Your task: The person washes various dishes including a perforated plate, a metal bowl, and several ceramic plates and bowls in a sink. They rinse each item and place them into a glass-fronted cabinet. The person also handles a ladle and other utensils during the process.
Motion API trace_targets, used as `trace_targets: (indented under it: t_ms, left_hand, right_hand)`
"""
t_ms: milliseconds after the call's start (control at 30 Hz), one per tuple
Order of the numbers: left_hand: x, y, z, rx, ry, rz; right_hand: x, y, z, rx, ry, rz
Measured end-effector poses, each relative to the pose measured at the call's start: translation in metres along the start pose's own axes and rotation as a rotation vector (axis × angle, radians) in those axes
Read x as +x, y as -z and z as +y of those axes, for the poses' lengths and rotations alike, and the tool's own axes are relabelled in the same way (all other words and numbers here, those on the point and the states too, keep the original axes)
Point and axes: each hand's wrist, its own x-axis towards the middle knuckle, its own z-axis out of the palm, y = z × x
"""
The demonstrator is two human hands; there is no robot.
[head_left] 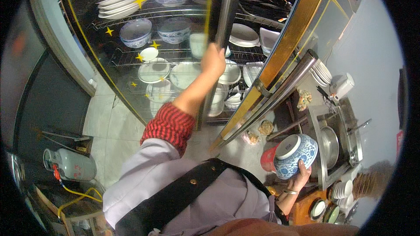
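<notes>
My left hand (213,59) grips the metal handle (225,16) of a glass cabinet door (108,68). The other door (282,49) stands open to the right. Behind the glass, wire shelves bear stacked white plates (121,2), blue-and-white bowls (136,32) and white dishes (154,70). Low at the right, my right hand (300,175) holds a blue-and-white patterned porcelain bowl (306,150), tilted with its foot up and to the left. The thumb lies on its outer wall; the other fingers are mostly hidden. Whether more than one bowl is stacked there, I cannot tell.
A steel sink (316,131) with a metal basin (329,147) is at the right, above a red bucket (268,160). Stacked white cups (342,190) stand on an orange surface (302,208). At the lower left is a gas cylinder (77,165) with a yellow hose (73,193).
</notes>
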Motion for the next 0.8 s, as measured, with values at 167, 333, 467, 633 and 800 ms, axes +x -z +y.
trace_targets:
  t_ms: [167,333,467,633,800]
  left_hand:
    - [-0.082,0.049,-0.004,-0.06,-0.224,0.051]
    - [-0.153,0.12,-0.022,-0.218,-0.032,-0.163]
    - [-0.208,0.184,-0.046,-0.126,-0.222,-0.111]
    - [-0.289,0.239,-0.084,-0.218,-0.066,0.14]
    - [-0.367,0.279,-0.118,0.007,0.31,0.259]
  right_hand:
    - [-0.019,-0.006,0.004,-0.077,-0.013,-0.087]
    - [-0.034,-0.007,0.006,-0.129,-0.063,-0.113]
    - [-0.048,-0.001,0.003,-0.135,-0.11,-0.167]
    - [-0.058,0.011,0.008,-0.256,-0.203,-0.377]
    - [-0.066,0.007,0.025,-0.187,-0.382,-0.626]
